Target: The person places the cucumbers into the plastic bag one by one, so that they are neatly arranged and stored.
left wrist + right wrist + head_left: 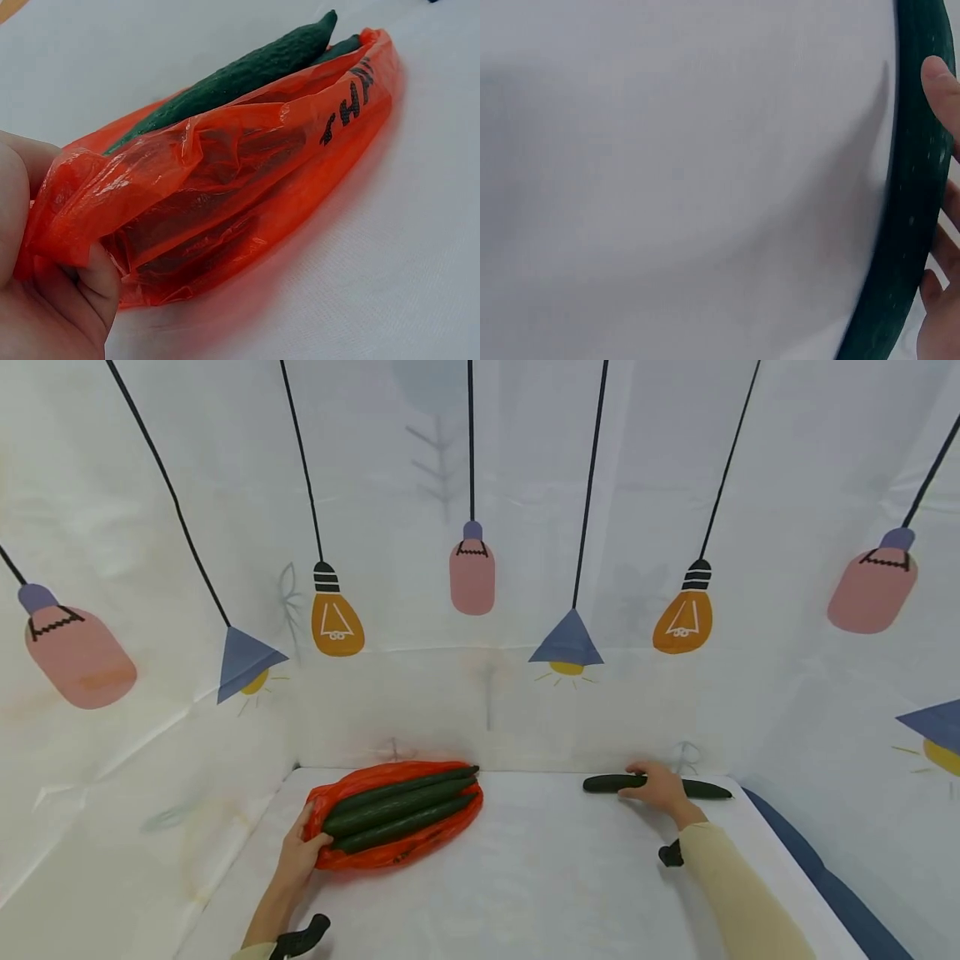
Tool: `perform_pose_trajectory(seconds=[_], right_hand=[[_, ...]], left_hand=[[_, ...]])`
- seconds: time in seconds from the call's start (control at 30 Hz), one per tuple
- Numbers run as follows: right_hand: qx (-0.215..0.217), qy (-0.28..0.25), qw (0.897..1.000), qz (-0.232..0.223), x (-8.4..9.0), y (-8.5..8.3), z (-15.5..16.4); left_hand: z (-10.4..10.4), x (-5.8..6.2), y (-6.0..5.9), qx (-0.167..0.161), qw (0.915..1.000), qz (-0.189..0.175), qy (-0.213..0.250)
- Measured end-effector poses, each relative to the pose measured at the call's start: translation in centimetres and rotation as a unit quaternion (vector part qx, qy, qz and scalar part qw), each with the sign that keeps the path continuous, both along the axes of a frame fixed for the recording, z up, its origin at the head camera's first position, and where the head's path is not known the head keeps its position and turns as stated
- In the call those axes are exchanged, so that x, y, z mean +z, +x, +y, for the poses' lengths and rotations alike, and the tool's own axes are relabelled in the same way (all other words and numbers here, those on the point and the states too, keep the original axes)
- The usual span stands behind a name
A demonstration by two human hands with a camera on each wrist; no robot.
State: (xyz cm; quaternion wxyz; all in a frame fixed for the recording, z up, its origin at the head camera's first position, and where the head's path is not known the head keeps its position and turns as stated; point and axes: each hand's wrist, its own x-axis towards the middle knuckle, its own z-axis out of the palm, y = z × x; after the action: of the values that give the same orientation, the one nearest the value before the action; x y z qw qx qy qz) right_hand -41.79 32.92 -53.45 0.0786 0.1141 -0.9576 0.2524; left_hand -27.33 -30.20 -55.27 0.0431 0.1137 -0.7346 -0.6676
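A red plastic bag lies on the left side of the white table with several dark green cucumbers in its open mouth. My left hand grips the bag's near-left end, its film bunched between thumb and fingers in the left wrist view. At the back right, my right hand holds a single cucumber lying crosswise near the table's far edge. In the right wrist view, the thumb lies over that cucumber and the fingers are on its other side.
The white table meets a pale wall covering printed with hanging lamps. Dark blue fabric hangs beyond the table's right edge. A black wrist mount sits on the left wrist, another on the right.
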Motion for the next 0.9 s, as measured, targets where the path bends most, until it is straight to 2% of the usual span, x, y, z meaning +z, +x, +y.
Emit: perform_pose_trajectory(seconds=[0.1,0.33,0.63,0.9], right_hand=[[0.004,0.007,1.0,-0.014,0.1,0.3,0.8],[-0.018,0.039,0.999,-0.025,0.4,0.8,2.6],[-0.017,0.09,0.995,-0.043,0.3,0.5,2.7],[-0.008,0.089,0.996,-0.013,-0.2,0.1,3.1]], left_hand=[[-0.3,0.0,0.2,0.003,1.0,-0.002,0.005],[-0.2,0.1,0.0,-0.015,0.9999,-0.005,0.0],[-0.1,-0.2,0.4,-0.016,0.9998,-0.009,0.001],[-0.1,0.0,0.0,-0.026,0.9996,0.009,0.006]])
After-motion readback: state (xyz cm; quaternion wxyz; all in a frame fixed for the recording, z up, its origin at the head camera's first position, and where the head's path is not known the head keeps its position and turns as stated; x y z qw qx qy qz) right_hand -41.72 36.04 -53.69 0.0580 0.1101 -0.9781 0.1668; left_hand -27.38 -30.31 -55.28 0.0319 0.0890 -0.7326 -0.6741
